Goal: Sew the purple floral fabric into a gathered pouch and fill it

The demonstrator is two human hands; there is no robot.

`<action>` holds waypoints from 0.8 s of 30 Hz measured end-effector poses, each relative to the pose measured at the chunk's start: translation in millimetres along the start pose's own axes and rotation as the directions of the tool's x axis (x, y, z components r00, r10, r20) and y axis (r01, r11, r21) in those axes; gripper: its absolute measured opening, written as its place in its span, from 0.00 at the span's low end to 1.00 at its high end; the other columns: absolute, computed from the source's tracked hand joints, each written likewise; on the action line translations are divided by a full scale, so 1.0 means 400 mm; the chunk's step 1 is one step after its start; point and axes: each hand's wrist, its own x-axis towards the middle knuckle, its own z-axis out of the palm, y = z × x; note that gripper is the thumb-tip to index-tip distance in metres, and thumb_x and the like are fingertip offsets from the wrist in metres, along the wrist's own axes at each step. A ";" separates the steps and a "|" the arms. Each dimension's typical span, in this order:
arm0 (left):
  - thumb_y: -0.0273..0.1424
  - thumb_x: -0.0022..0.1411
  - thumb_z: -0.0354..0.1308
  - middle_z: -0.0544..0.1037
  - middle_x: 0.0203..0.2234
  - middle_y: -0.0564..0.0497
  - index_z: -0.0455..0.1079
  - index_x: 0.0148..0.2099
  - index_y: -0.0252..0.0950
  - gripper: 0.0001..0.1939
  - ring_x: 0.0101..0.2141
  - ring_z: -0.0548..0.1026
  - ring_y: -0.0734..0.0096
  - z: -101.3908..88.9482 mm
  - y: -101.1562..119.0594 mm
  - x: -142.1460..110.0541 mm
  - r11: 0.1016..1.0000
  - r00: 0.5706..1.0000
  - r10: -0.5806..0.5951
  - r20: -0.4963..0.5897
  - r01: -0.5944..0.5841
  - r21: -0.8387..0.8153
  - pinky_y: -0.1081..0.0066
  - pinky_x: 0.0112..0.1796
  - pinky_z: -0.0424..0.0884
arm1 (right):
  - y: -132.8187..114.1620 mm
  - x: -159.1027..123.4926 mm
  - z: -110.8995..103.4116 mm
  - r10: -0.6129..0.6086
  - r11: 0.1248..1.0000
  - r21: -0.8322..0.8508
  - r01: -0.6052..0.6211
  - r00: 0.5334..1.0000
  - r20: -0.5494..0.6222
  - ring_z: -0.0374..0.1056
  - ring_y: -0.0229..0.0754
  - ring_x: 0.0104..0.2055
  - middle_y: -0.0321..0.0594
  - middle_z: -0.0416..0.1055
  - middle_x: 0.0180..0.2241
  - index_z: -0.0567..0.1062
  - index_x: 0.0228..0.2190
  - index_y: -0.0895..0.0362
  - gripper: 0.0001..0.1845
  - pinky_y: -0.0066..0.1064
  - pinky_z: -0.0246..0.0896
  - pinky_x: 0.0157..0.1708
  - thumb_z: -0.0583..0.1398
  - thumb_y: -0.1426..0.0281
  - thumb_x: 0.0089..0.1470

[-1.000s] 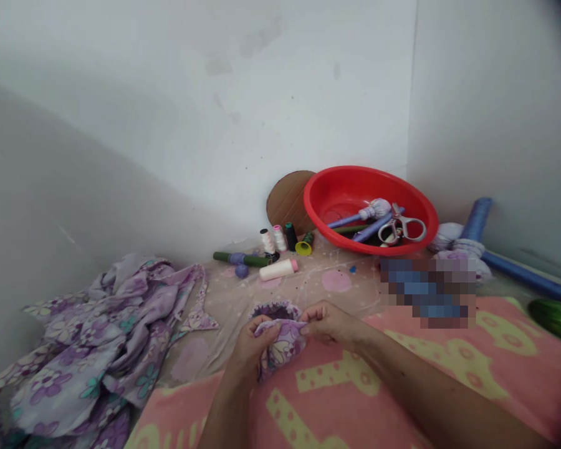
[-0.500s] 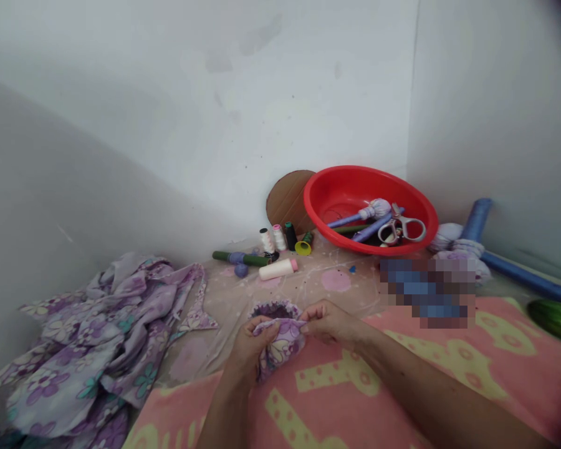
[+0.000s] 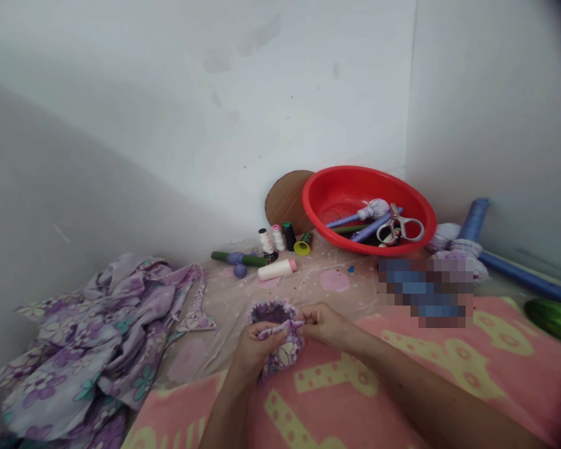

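A small ring-shaped piece of purple floral fabric (image 3: 287, 353) with a gathered, ruffled rim is held up over the pink and yellow cloth. My left hand (image 3: 258, 347) pinches its near edge between thumb and fingers. On the other side, my right hand (image 3: 321, 324) is closed at the same edge, its fingertips pressed together on the fabric. Between the two hands the edge is bunched into a small fold. Whether a needle or thread is between my right fingertips is too small to tell.
Crumpled floral fabric (image 3: 98, 349) lies at the left. Behind my hands are thread spools (image 3: 277, 269) and a green stick (image 3: 222, 256). A red basin (image 3: 369, 181) holds scissors (image 3: 401, 227) and wrapped sticks. A pixelated patch covers something at the right, near a green cucumber-like object (image 3: 551, 316).
The fabric's near edge, smoother before, is now puckered into a fold between my hands. My right hand has moved slightly left and its fingers have closed in more.
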 end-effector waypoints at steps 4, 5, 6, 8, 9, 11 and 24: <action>0.36 0.32 0.67 0.66 0.09 0.57 0.73 0.22 0.30 0.14 0.13 0.59 0.83 0.005 0.001 -0.004 1.000 1.000 -0.024 0.018 0.024 -0.007 0.79 0.16 0.54 | -0.010 -0.005 0.001 0.053 0.998 0.039 -0.055 0.997 0.053 0.44 0.26 0.15 0.26 0.53 0.12 0.70 0.21 0.62 0.02 0.21 0.39 0.16 0.57 0.75 0.39; 0.36 0.32 0.67 0.67 0.10 0.56 0.73 0.21 0.30 0.14 0.14 0.60 0.82 0.006 0.002 -0.005 0.999 0.999 -0.034 0.018 0.034 -0.012 0.79 0.17 0.54 | -0.013 -0.007 -0.001 0.075 0.995 0.057 -0.080 0.994 0.080 0.44 0.26 0.14 0.26 0.53 0.12 0.71 0.22 0.62 0.04 0.21 0.39 0.16 0.57 0.74 0.39; 0.36 0.31 0.67 0.67 0.10 0.56 0.72 0.21 0.30 0.15 0.14 0.60 0.82 0.005 0.003 -0.006 0.999 0.999 -0.043 0.017 0.043 -0.014 0.79 0.16 0.55 | -0.015 -0.008 -0.003 0.095 0.992 0.075 -0.102 0.991 0.099 0.44 0.26 0.13 0.26 0.54 0.12 0.72 0.24 0.62 0.05 0.21 0.38 0.15 0.57 0.74 0.39; 0.36 0.31 0.67 0.67 0.10 0.57 0.71 0.21 0.30 0.15 0.13 0.60 0.83 0.002 0.005 -0.007 0.999 0.999 -0.050 0.011 0.050 -0.003 0.80 0.15 0.53 | -0.017 -0.011 -0.008 0.124 0.986 0.102 -0.135 0.986 0.108 0.44 0.25 0.12 0.26 0.55 0.11 0.72 0.25 0.62 0.06 0.21 0.36 0.13 0.58 0.73 0.39; 0.37 0.32 0.66 0.66 0.09 0.58 0.70 0.21 0.31 0.15 0.11 0.58 0.84 0.000 0.006 -0.007 0.999 0.999 -0.049 0.009 0.049 0.008 0.80 0.14 0.52 | -0.017 -0.012 -0.011 0.136 0.983 0.113 -0.147 0.985 0.104 0.43 0.25 0.11 0.26 0.56 0.11 0.72 0.25 0.62 0.06 0.21 0.35 0.12 0.58 0.73 0.38; 0.38 0.34 0.65 0.63 0.07 0.59 0.69 0.21 0.32 0.15 0.09 0.55 0.85 -0.005 0.007 -0.006 0.999 0.998 -0.051 0.021 0.050 0.020 0.80 0.12 0.49 | -0.015 -0.012 -0.016 0.160 0.976 0.137 -0.172 0.982 0.096 0.43 0.25 0.10 0.26 0.56 0.11 0.72 0.25 0.62 0.06 0.21 0.33 0.11 0.58 0.73 0.38; 0.35 0.33 0.66 0.70 0.12 0.55 0.67 0.22 0.31 0.14 0.16 0.66 0.77 -0.008 -0.009 0.002 0.992 0.999 -0.027 0.027 0.030 -0.119 0.77 0.19 0.59 | 0.000 -0.017 -0.029 0.261 0.929 0.225 -0.295 0.950 0.171 0.41 0.25 0.10 0.27 0.57 0.11 0.72 0.26 0.62 0.09 0.21 0.30 0.09 0.59 0.73 0.36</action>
